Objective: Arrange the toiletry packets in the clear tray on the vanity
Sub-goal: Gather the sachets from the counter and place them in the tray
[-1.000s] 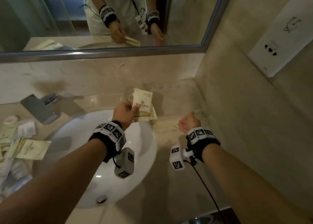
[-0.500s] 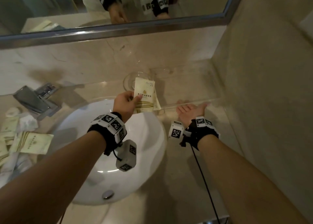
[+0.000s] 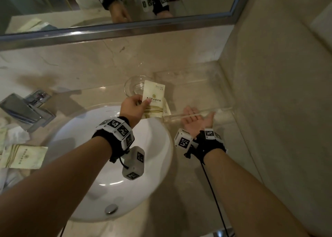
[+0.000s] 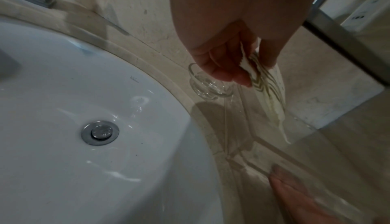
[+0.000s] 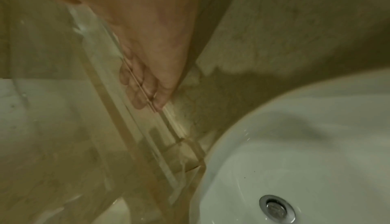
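Observation:
My left hand [image 3: 142, 103] pinches a small stack of cream toiletry packets [image 3: 154, 95] with gold stripes by their left edge, above the left end of the clear tray [image 3: 223, 109]. In the left wrist view, that hand [image 4: 249, 75] has its thumb on top of the packets [image 4: 273, 99] and its fingers beneath. My right hand [image 3: 195, 118] lies palm up at the tray's near wall, fingers curled round it. The right wrist view shows the fingertips [image 5: 137, 94] through the clear wall [image 5: 168, 117]. The tray sits in the corner of the vanity.
A small clear glass dish [image 3: 132, 87] stands just left of the tray. The white sink [image 3: 107, 174] lies below my arms, the chrome faucet [image 3: 25, 111] to its left. More packets [image 3: 22, 157] lie at the far left. A marble wall [image 3: 278, 93] closes the right side.
My right hand has turned palm up and reached forward to the tray's near wall. The left hand still holds the packets in about the same place. The head view has tilted down.

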